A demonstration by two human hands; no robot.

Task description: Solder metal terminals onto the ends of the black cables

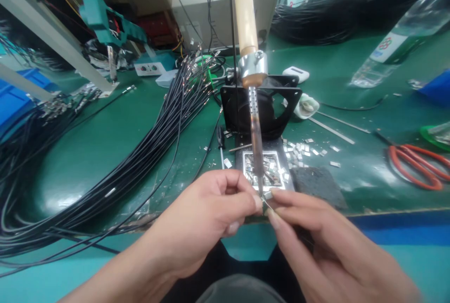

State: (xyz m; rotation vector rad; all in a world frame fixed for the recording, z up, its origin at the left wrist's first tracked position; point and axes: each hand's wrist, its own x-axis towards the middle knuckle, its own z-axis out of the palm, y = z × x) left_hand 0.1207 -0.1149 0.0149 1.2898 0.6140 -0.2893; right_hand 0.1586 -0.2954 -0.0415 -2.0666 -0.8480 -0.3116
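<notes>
My left hand (214, 214) and my right hand (316, 237) meet at the table's front edge, fingers pinched together just under the tip of a fixed soldering iron (253, 120) with a wooden handle. A small silver metal piece (267, 195) shows between the fingertips at the iron's tip; a thin wire appears to run from it into my right hand. Which hand grips the piece is hard to tell. Behind the tip lies a small tray (262, 167) of silver metal clips.
A big bundle of black cables (140, 153) sweeps across the left of the green table (351, 115). Red-handled scissors (418, 165) lie at right, a clear bottle (404, 36) at far right, a black fan (262, 106) behind the iron, loose clips (305, 151) beside the tray.
</notes>
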